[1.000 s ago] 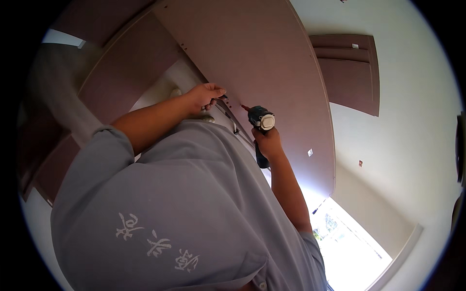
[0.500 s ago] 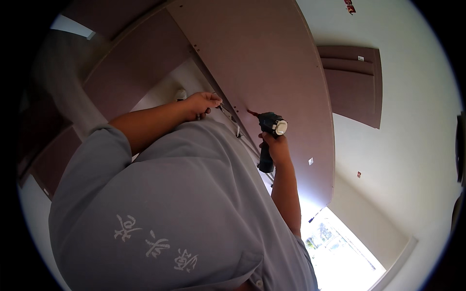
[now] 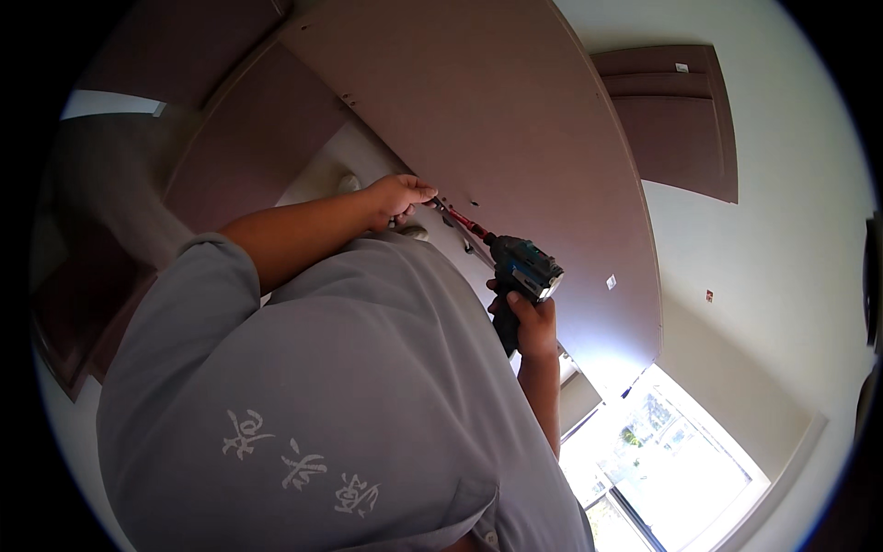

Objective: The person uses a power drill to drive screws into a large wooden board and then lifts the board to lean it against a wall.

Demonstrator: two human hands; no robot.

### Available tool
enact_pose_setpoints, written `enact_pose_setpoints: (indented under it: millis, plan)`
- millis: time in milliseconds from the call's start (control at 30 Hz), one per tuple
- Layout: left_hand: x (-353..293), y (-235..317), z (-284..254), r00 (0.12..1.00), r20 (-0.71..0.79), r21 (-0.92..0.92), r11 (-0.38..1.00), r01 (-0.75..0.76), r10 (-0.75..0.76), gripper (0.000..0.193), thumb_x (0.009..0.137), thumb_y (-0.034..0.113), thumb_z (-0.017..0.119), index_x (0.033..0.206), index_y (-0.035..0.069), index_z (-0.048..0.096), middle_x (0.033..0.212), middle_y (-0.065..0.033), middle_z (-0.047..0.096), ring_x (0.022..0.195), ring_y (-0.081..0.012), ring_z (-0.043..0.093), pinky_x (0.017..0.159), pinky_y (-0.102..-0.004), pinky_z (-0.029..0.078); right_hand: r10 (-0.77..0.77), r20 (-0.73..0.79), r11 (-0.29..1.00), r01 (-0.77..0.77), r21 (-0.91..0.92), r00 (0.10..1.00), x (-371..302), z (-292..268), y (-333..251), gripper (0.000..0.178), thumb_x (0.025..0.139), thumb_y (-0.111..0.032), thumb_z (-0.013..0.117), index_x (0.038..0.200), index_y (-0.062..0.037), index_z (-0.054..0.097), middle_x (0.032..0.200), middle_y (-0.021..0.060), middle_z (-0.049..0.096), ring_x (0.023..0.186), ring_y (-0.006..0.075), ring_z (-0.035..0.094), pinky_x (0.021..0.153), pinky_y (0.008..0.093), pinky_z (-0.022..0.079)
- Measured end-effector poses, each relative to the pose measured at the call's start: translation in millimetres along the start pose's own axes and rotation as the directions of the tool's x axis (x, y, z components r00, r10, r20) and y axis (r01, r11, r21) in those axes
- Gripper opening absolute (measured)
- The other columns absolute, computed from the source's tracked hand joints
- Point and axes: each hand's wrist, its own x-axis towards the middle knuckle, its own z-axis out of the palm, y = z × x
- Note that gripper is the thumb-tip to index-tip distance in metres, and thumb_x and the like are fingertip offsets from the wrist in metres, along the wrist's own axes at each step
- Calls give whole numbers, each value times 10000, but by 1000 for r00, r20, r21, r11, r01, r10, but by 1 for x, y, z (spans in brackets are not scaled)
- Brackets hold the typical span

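Note:
My right hand (image 3: 531, 322) grips the handle of a dark cordless drill driver (image 3: 524, 265). Its long red bit (image 3: 467, 223) points up and left, toward the fingertips of my left hand (image 3: 401, 200). Those fingers are closed in a pinch at the tip of the bit, on something small and dark that I cannot make out. Both hands are at the lower left edge of a large brownish-mauve board (image 3: 487, 110). Small holes dot the board near that edge, and one dark spot lies just above the bit.
Other mauve boards (image 3: 253, 129) stand at the left. A mauve panel (image 3: 667, 120) is by the pale wall (image 3: 782, 230) at the right. At lower right, a bright window (image 3: 676, 469) shows beyond the big board's end. A blurred pale shape (image 3: 124, 175) lies far left.
The driver has swung so its bit has left the board's face and now meets my left fingertips. My left hand has shifted slightly right. The whole view has turned a little.

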Motion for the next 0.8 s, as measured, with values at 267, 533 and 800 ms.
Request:
enact_pose_setpoints:
  millis: [267, 533, 800]
  plan:
    - [8, 1, 24, 993, 72, 61, 994, 92, -96, 253, 1028, 255, 671, 1236, 114, 641, 1064, -22, 640, 637, -44, 403, 496, -210, 332, -2, -31, 997, 5, 76, 1000, 4, -5, 22, 493, 933, -173, 642, 1362, 56, 566, 1144, 192, 713, 850, 218, 689, 789, 357, 575]
    - [15, -4, 28, 991, -49, 33, 992, 123, -122, 227, 1056, 290, 604, 1210, 127, 645, 1019, -24, 643, 646, -64, 438, 493, -210, 362, 20, -119, 999, -24, -32, 993, 30, -6, 56, 357, 961, -80, 640, 1299, 33, 619, 1130, 110, 718, 874, 192, 683, 776, 337, 567]
    - [17, -4, -37, 987, -102, -287, 953, 94, -128, 270, 1078, 320, 526, 1040, 93, 668, 963, -60, 679, 748, -129, 630, 569, -232, 537, 45, -192, 725, -164, -669, 980, 50, -3, 35, 351, 917, -236, 704, 1173, 4, 679, 996, 191, 754, 948, 320, 732, 811, 426, 563]
